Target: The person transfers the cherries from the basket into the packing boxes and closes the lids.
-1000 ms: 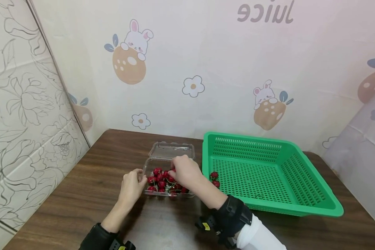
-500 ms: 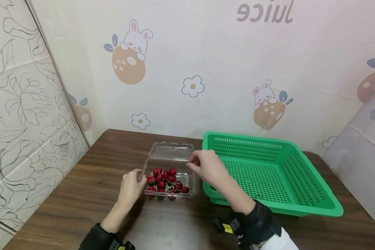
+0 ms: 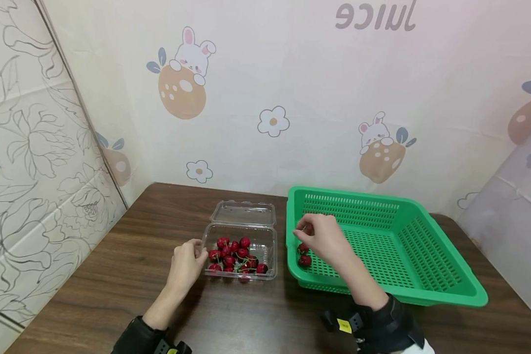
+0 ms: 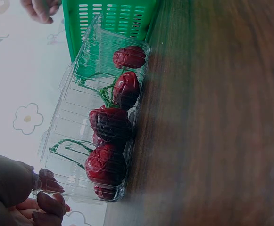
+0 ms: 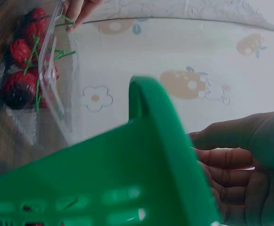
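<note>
My left hand (image 3: 187,263) pinches the left edge of a clear plastic clamshell box (image 3: 266,246); in the left wrist view, the thumb and fingers meet at its rim. Several dark red cherries (image 3: 228,260) with green stems lie inside, and its lid (image 3: 243,213) is folded back. Over the left side of the green basket (image 3: 358,255), my right hand (image 3: 327,241) has thumb and fingertips together. A dark reddish bit between them looks like a cherry, mostly hidden. Below that hand, two cherries (image 3: 305,261) lie in the basket. The basket's rim blocks the right fingertips in the right wrist view.
Box and basket stand side by side on a brown wooden table (image 3: 137,246), with a narrow gap between them. Behind is a printed wall covering (image 3: 239,147). The basket's raised rim (image 5: 174,141) lies close to the right hand.
My right hand has lifted out of the box and moved right until it is over the basket's left side. The left hand stays at the box's edge.
</note>
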A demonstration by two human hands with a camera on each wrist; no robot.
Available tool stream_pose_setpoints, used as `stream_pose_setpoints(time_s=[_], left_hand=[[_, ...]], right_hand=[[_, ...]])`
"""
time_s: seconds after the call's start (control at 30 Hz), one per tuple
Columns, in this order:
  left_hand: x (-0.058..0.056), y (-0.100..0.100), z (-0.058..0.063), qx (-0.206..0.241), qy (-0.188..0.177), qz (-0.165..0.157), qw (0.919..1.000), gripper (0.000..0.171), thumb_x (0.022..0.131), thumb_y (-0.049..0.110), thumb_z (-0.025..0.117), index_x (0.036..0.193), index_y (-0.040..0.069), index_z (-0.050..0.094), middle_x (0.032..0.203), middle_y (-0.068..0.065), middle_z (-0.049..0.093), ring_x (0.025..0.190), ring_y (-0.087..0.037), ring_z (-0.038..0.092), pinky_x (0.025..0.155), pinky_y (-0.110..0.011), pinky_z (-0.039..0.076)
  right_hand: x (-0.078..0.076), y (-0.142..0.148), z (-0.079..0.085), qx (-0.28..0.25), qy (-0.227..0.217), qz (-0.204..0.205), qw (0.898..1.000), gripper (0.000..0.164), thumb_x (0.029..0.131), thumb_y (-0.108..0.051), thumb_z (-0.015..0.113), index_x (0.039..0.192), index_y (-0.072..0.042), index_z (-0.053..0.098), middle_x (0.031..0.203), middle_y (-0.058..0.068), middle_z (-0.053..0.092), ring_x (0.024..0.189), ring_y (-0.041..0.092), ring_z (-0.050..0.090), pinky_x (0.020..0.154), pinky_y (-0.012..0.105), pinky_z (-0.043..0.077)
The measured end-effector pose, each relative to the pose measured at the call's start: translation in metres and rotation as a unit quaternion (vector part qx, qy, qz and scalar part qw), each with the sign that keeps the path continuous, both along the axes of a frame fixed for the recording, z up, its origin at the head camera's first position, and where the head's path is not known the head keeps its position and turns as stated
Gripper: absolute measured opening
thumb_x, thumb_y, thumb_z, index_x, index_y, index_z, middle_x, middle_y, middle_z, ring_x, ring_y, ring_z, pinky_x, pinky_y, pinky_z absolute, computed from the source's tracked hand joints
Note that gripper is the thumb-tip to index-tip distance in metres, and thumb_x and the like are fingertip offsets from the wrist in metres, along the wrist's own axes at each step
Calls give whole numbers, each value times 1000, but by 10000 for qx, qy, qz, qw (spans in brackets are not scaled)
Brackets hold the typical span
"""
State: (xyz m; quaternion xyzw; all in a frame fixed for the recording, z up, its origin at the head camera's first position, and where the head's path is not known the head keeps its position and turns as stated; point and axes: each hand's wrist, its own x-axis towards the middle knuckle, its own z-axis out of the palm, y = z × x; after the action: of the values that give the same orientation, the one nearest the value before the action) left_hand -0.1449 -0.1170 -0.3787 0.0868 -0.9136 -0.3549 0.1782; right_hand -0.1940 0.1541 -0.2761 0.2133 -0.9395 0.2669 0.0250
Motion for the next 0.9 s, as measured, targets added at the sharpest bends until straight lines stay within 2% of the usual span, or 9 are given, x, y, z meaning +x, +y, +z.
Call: stream_pose_setpoints(time_s=[0.27, 0.73, 0.9], left_hand=[[0, 0, -1, 25, 30, -25, 10000, 22, 78, 2, 57, 95, -12, 60, 52, 1, 48, 45, -10, 41, 44, -27, 37], [1, 1, -1, 89, -55, -36, 9999, 23, 79, 2, 57, 97, -13, 59, 52, 1, 47, 44, -9, 39, 42, -25, 35], [1, 1, 0, 87, -48, -55, 9999, 23, 80, 2, 57, 97, -14, 59, 53, 0, 47, 44, -9, 39, 41, -25, 34]], right_hand=[[-3, 11, -10, 80, -221, -19, 9997, 5, 80, -9, 63, 82, -4, 62, 63, -1, 55, 55, 10, 49, 51, 27, 40], [-12, 8, -33, 670, -480, 32, 9966, 15, 75, -4, 66, 89, 2, 61, 69, 5, 59, 62, 14, 55, 54, 28, 44], [-15, 5, -37, 922, -650, 98, 9936, 15, 76, -5, 66, 88, 2, 60, 70, 4, 57, 59, 13, 52, 51, 27, 42]])
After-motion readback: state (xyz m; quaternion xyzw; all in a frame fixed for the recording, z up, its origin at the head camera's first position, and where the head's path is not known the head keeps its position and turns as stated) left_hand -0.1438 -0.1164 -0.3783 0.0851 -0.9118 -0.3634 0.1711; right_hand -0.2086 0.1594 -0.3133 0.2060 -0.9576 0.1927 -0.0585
